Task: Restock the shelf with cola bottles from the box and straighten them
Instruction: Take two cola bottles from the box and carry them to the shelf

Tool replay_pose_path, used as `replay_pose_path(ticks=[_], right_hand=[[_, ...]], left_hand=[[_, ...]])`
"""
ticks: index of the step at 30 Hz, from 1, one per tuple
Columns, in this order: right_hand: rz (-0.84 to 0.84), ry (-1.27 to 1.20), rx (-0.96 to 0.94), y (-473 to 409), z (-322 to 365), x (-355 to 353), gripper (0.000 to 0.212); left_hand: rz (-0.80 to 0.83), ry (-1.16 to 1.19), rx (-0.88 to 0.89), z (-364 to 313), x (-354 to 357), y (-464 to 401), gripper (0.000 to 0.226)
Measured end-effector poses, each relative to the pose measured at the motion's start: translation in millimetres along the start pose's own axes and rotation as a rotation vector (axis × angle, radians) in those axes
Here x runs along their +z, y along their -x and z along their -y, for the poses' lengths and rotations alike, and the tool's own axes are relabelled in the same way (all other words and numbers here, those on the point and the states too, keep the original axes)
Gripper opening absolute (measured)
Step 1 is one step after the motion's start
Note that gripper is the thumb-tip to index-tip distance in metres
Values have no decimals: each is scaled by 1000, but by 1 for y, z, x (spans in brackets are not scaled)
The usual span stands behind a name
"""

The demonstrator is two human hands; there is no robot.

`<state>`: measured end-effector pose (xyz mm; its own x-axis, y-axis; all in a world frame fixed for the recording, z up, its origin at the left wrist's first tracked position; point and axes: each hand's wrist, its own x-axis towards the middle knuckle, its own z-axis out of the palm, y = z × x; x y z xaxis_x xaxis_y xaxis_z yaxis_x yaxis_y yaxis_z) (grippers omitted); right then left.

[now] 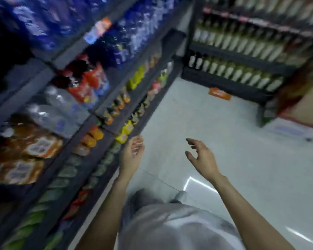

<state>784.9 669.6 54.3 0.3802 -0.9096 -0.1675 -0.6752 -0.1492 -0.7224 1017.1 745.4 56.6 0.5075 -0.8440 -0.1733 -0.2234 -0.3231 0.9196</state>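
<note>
Both the left hand [134, 152] and right hand [200, 156] are loose and hold nothing, so find the box first, then grab bottles.

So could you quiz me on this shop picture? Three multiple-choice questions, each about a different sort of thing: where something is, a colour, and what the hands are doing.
1. Where does the orange sign lie?
A. on the floor by the far shelf
B. on top of the box
C. in the left hand

2. What colour is the floor?
A. dark brown
B. pale, near white
C. bright red

3. What are the two hands doing?
A. each grips a bottle
B. together they carry a box
C. both are empty, fingers loosely spread

Answers:
1 A: the sign lies flat on the floor at the foot of the far shelf of pale bottles.
2 B: the tiles look pale and glossy.
3 C: the left hand and the right hand hang over the aisle and hold nothing.
</note>
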Motion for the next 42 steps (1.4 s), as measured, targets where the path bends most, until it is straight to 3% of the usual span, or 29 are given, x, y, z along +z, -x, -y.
replay_pose_path(ticks=[4, 8, 15, 19, 25, 30, 35, 39, 42], right_hand=[[-48, -139, 485, 13, -99, -67, 43], [-196, -301, 769, 18, -174, -127, 42], [-432, -406, 992, -17, -280, -233, 43], [-449, -355, 1101, -62, -332, -297, 36], [-377, -297, 1270, -145, -389, -380, 35], [-381, -243, 1275, -206, -418, -441, 33], [-455, -191, 1074, -269, -449, -503, 29], [-637, -496, 967, -319, -488, -562, 25], [-681, -563, 903, -355, -533, -603, 26]], left_hand=[[320, -186, -237, 17, 103, -39, 26], [527, -343, -289, -5, 185, -75, 21], [664, -522, -135, -53, 351, -171, 22], [871, -573, -68, -100, 481, -230, 23], [1146, -849, 73, -174, 624, -322, 26], [1107, -897, 116, -221, 690, -389, 25], [1114, -735, 275, -269, 743, -410, 23], [1143, -630, 353, -299, 798, -410, 24], [1113, -569, 415, -323, 854, -407, 24]])
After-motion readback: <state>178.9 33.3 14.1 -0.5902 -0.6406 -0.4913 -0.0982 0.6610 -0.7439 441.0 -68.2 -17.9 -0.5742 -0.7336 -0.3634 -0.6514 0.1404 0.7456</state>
